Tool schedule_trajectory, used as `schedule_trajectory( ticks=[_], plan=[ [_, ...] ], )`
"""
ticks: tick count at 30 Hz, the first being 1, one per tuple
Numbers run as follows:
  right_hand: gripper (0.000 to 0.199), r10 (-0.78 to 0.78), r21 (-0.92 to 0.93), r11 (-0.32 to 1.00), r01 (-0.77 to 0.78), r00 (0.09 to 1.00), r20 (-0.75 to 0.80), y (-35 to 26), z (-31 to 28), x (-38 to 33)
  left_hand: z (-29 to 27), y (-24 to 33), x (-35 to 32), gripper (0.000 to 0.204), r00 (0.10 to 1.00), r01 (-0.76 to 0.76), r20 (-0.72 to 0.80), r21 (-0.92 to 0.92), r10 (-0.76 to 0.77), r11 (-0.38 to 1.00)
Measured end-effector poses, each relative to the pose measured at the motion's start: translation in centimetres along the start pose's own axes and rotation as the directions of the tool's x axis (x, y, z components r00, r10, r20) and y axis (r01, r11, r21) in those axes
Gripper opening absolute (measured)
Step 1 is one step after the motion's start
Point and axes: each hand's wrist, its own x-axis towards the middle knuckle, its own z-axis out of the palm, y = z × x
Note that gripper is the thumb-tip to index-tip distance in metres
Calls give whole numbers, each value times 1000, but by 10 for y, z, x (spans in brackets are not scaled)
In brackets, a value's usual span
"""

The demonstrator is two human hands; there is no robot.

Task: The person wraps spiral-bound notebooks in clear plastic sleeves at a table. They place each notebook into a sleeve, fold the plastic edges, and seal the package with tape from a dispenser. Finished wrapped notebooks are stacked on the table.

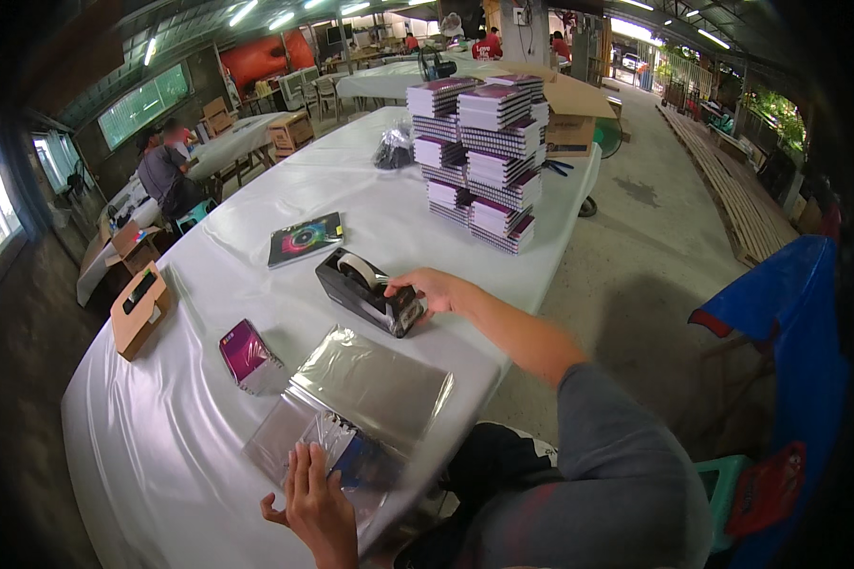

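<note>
Grip: left hand [315, 498] lies flat, fingers spread, pressing down on a spiral-bound notebook with a dark blue cover [351, 457] that sits inside a clear glossy plastic sleeve [365, 394] at the near table edge. Not pinching anything; it looks like a hold-down so the sleeve doesn't slide or spring open.

Left to right:
- Open brown cardboard box with a black device on top [140, 308], at the far left edge of the table, well away from both hands.
- Small purple-covered pad wrapped in clear film [247, 356], near the sleeve's left corner, apart from it.
- Flat black booklet with a multicoloured ring on its cover [305, 238], farther back, untouched.
- Heavy black desktop tape dispenser with a whitish roll [365, 292], just behind the sleeve. Right hand [427, 289] is on its cutter end, fingertips curled together there; whether they pinch a tape end, can't tell, too small. Dispenser is parked within easy reach of the sleeve, probably for that reason.
- Tall stack of purple-and-white spiral notebooks [484, 156], laid crosswise in layers, likely for stability, at the far side of the white-covered table [161, 446].
</note>
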Motion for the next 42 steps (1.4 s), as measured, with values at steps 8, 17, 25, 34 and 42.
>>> schedule_trajectory(
  ticks=[8,17,25,34,42],
  plan=[
    [53,-229,245,950,194,965,125,34,-22,-25,-7,-3,7,38,995,-91,39,-112,96,990],
    [15,-620,-724,643,249,724,-302,79,-24,-26,-2,-5,5,38,996,-86,27,-79,89,993],
    [11,-946,-966,153,210,314,-82,56,3,-65,3,-7,-1,40,999,34,20,-139,-32,990],
    [44,-301,-86,937,340,905,300,42,152,-150,10,-11,0,57,997,-35,-80,-287,13,957],
    [43,-79,19,997,76,947,312,43,203,-148,24,-20,-7,79,982,-72,-189,-468,-20,881]
  ],
)
